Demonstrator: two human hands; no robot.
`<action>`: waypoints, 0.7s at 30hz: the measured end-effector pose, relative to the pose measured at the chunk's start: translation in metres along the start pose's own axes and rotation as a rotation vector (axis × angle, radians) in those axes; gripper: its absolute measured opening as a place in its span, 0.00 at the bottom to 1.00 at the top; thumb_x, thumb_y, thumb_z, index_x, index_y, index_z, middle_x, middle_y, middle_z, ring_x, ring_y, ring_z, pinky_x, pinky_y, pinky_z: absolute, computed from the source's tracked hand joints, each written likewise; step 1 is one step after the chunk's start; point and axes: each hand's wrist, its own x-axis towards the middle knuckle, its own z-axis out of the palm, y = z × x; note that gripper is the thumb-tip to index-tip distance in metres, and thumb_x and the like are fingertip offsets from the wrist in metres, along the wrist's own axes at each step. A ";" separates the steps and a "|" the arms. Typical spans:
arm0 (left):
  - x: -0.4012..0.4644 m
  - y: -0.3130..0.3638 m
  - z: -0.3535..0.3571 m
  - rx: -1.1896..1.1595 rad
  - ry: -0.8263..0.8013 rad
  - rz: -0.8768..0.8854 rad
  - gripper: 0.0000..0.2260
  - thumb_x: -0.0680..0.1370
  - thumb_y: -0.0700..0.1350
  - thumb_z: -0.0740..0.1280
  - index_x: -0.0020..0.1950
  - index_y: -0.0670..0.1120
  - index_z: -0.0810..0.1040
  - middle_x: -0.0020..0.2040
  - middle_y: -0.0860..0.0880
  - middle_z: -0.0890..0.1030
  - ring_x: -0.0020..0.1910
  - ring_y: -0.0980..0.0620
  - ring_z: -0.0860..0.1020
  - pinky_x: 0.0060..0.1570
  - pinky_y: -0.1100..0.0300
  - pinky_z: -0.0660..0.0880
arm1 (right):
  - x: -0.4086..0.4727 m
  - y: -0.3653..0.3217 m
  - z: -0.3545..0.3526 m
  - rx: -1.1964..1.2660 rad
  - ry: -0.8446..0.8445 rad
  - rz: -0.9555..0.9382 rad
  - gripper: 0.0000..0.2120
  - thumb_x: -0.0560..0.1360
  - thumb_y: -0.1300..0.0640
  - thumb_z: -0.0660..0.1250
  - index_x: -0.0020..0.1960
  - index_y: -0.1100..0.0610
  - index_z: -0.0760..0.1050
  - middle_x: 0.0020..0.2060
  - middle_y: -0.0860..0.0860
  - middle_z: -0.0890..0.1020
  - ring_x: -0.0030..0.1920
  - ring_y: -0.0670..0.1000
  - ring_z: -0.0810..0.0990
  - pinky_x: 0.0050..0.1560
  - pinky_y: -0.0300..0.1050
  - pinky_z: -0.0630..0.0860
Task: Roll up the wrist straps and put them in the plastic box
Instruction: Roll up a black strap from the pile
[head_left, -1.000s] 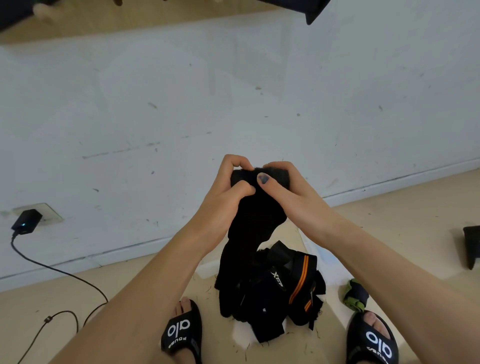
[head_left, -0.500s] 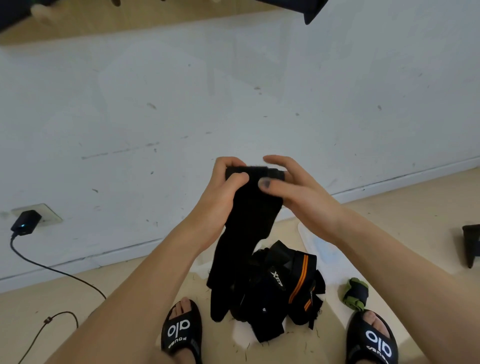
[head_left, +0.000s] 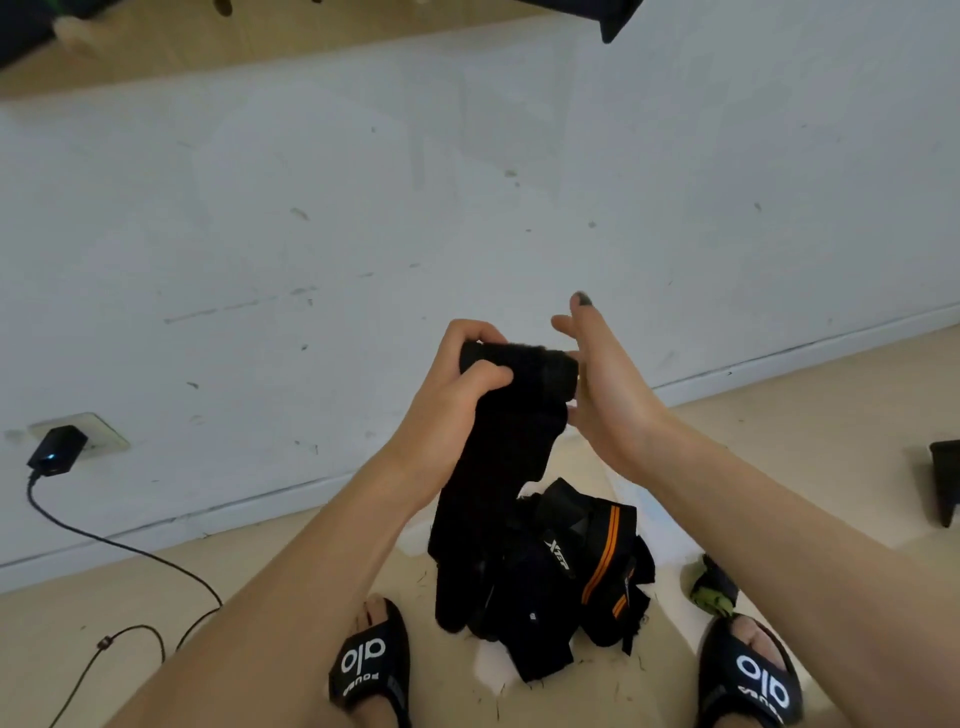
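Left hand (head_left: 457, 384): fingers and thumb curled tight round the rolled top end of a black wrist strap (head_left: 498, 447), held up at frame centre in front of the white wall (head_left: 467, 208). Right hand (head_left: 602, 389): fingers straight and spread, pointing toward 12 o'clock, palm laid flat against the roll's end at 3 o'clock of the left hand; grips nothing. Unrolled tail of the strap: hangs from the roll toward 6 o'clock, lower end reaching the pile of straps (head_left: 561, 587) on the floor (head_left: 779, 415).

Pile: black straps tangled together, one with orange stripes and white lettering, lying between the two feet at 6 o'clock of the hands, partly on a sheet of clear plastic; cannot tell whether this sheet belongs to the box.

Small green and black bundle (head_left: 714, 590): on the floor at 3 o'clock of the pile, just beside the right slipper (head_left: 753, 675). Left slipper (head_left: 369, 660): black, white lettering, at 8 o'clock of the pile.

Charger (head_left: 54, 449): plugged into a wall socket at 9 o'clock of the frame, cable (head_left: 130, 551) running down onto the floor. Dark object (head_left: 945, 480): at the 3 o'clock edge, on the floor, kind not clear.
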 end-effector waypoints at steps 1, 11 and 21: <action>0.003 0.004 -0.004 -0.021 0.039 0.027 0.09 0.82 0.37 0.60 0.53 0.52 0.73 0.47 0.48 0.77 0.39 0.55 0.81 0.35 0.58 0.78 | 0.000 -0.006 -0.005 0.043 0.045 -0.034 0.27 0.84 0.34 0.51 0.75 0.49 0.67 0.62 0.55 0.80 0.61 0.54 0.82 0.64 0.54 0.77; -0.002 -0.010 0.015 -0.076 -0.084 -0.077 0.09 0.81 0.40 0.64 0.54 0.55 0.72 0.51 0.44 0.78 0.42 0.51 0.83 0.40 0.53 0.80 | -0.009 0.006 0.008 -0.045 -0.007 -0.021 0.30 0.76 0.29 0.57 0.69 0.45 0.71 0.59 0.52 0.81 0.59 0.53 0.82 0.65 0.57 0.77; 0.006 0.000 -0.007 -0.113 0.005 -0.008 0.07 0.81 0.41 0.63 0.57 0.50 0.71 0.50 0.50 0.77 0.45 0.56 0.80 0.40 0.60 0.79 | -0.002 -0.005 -0.014 0.217 -0.023 0.012 0.28 0.84 0.35 0.51 0.74 0.52 0.70 0.64 0.59 0.80 0.61 0.57 0.83 0.63 0.56 0.79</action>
